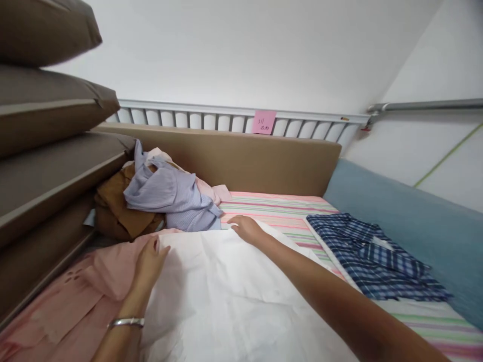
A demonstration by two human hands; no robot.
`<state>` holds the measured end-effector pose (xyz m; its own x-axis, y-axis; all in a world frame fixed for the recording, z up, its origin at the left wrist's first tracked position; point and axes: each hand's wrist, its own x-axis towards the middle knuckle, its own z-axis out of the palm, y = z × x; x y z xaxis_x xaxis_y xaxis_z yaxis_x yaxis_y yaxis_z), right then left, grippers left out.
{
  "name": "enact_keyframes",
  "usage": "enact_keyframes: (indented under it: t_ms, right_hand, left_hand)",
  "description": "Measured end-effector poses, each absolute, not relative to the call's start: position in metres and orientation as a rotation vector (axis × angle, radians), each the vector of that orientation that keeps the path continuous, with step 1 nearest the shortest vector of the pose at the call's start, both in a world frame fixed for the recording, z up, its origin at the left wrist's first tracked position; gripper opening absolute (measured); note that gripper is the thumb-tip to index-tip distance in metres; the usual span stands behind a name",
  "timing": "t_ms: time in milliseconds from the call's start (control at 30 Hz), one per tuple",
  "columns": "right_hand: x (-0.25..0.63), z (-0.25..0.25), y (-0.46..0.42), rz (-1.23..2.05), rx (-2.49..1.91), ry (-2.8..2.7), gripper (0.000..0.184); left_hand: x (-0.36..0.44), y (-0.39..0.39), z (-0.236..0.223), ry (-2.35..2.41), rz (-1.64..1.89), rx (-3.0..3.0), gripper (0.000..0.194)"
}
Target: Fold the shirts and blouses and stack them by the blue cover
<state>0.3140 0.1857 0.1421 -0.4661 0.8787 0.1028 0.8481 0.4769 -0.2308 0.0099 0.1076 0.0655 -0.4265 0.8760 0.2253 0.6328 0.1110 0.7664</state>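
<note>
A white cloth (226,291) spreads out in front of me, with a few soft creases. At its far left corner is my left hand (151,259), fingers curled on the edge and a silver bangle on the wrist. My right hand (247,230) pinches the far edge further right, its arm reaching across the cloth. Under and beside the left forearm lies a pink garment (94,281) with small cut-out holes. Just beyond the hands sits a crumpled light-blue striped shirt (169,188), on a heap with a brown garment (116,201).
A folded dark-blue plaid shirt (362,256) lies at the right on a striped sheet (271,208). Brown cushions (56,115) are stacked at the left. A brown padded board (256,158) and a blue padded side (407,211) border the bed. A pink note (264,122) hangs on the white rail.
</note>
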Motion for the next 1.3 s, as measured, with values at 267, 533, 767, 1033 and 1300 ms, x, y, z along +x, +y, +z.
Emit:
enact_keyframes:
  t_ms: [267,533,767,1033,1300]
  right_hand:
    - [0.253,0.106,0.247,0.247,-1.886,-2.812,0.039]
    - [0.257,0.114,0.231,0.164,-2.003,-2.937,0.031]
    - [0.289,0.136,0.229,-0.066,-2.146,-2.418,0.024]
    - [0.345,0.158,0.231,-0.103,-2.448,-1.823,0.038]
    - [0.350,0.121,0.197,-0.062,-2.403,-2.205,0.069]
  left_hand:
    - [0.007,0.098,0.076,1.879,1.223,1.357,0.018]
    - [0.039,0.039,0.122,1.114,0.902,1.376,0.011]
    - [0.035,0.043,0.106,0.980,1.020,1.247,0.019]
    - [0.015,0.055,0.107,1.102,1.236,1.141,0.026]
    - [0.028,0.058,0.093,1.004,0.947,1.314,0.015]
